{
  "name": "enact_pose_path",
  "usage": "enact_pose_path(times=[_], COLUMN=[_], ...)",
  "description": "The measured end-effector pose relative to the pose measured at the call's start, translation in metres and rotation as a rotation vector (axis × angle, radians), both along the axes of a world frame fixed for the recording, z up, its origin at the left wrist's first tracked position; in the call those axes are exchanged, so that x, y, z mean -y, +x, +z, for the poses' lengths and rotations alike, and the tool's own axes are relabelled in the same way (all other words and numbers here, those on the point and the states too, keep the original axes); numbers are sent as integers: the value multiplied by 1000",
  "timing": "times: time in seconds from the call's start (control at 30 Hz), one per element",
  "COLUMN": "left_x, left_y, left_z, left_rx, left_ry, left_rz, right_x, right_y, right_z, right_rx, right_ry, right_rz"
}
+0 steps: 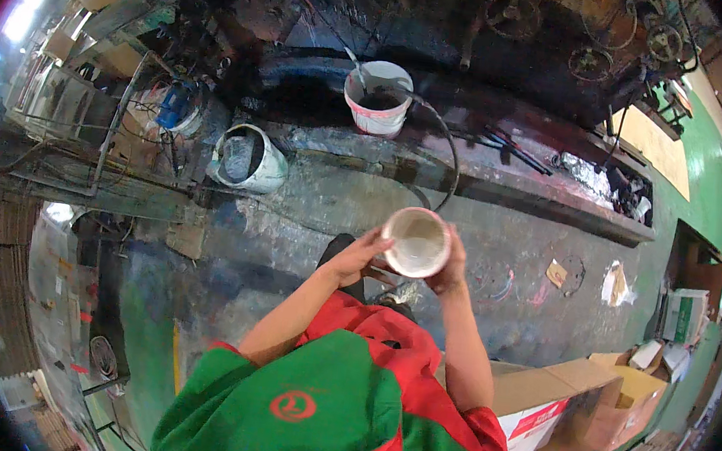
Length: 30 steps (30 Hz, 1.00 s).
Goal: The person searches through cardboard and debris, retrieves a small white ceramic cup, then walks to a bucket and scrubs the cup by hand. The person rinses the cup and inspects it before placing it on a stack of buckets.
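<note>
1. Both hands hold a small round off-white plastic cup [416, 242] out in front of the body, above the stained grey concrete floor [310, 212]. Pale liquid shows inside it.
2. The left hand [356, 258] cups the near-left wall, its fingers [374, 242] curled onto the rim. The right hand [451, 269] braces the right wall; its fingers wrap round the far side and are mostly hidden.
3. Ahead, a white plastic bucket with a red band [378, 98] stands on the dark, grimy machine ledge [505, 174], dark liquid and a stirring stick [357, 67] inside. A second white bucket [248, 159] lies tilted to the left.
4. To handle the cup well, I would keep it level, press evenly from both sides so the thin wall does not buckle, and keep fingertips clear of the liquid.
5. Cardboard boxes [575, 398] sit at the lower right, well apart from the hands.
</note>
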State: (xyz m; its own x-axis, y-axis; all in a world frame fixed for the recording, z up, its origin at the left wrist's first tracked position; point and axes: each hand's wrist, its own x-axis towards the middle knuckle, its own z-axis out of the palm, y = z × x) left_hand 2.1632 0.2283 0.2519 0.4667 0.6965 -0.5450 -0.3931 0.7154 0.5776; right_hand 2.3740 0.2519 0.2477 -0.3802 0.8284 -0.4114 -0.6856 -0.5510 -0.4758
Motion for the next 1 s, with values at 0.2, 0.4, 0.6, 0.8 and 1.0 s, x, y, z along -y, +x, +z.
enact_pose_path(times=[0.2, 0.4, 0.6, 0.8, 1.0], left_x=[-45, -135, -229, -240, -179], left_y=[-15, 3, 39, 103, 147], left_z=[-25, -58, -69, -102, -95], left_rx=[-250, -208, -276, -347, -302], left_ry=[55, 2, 52, -96, -242], left_rz=[166, 83, 35, 330, 630], right_x=[-66, -111, -16, 87, 79], right_y=[-45, 18, 170, 283, 418], right_z=[-16, -45, -95, -174, -209], right_rx=[284, 1291, 910, 868, 884], right_ry=[-86, 237, -499, -730, -700], right_rz=[378, -59, -500, -398, -57])
